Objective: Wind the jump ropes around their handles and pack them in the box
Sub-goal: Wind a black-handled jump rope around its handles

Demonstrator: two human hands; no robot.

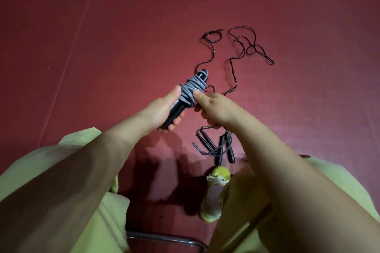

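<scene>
Left hand grips handles wrapped in grey rope; right hand pinches its end. Black rope and loose handles wait on floor. No box seen.

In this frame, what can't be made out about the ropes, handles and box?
- Box: nowhere in the head view.
- Gray rope: its free end is hidden behind the right hand.
- Handles: the left hand covers the lower part, so their count is unclear.
- Floor handles: overlapping and dim, count uncertain.
</scene>
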